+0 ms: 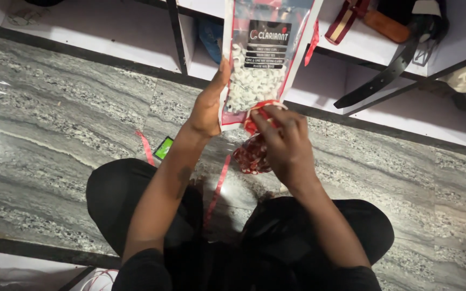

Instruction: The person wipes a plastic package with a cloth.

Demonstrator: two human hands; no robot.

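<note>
Clip bag (257,70) pinched between both hands' fingers (260,119)

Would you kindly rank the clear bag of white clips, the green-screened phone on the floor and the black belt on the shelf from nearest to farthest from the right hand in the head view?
1. Bag of white clips: touching the right hand, just above it.
2. Phone: on the floor, to the left.
3. Black belt: on the shelf, upper right.

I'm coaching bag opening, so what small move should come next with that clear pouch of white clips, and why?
Probably pull the red strip further across the pouch's lower edge. The left hand grips the clear pouch by its side, holding it upright, and the right hand pinches the strip at the bottom corner, where it looks only partly torn.
</note>
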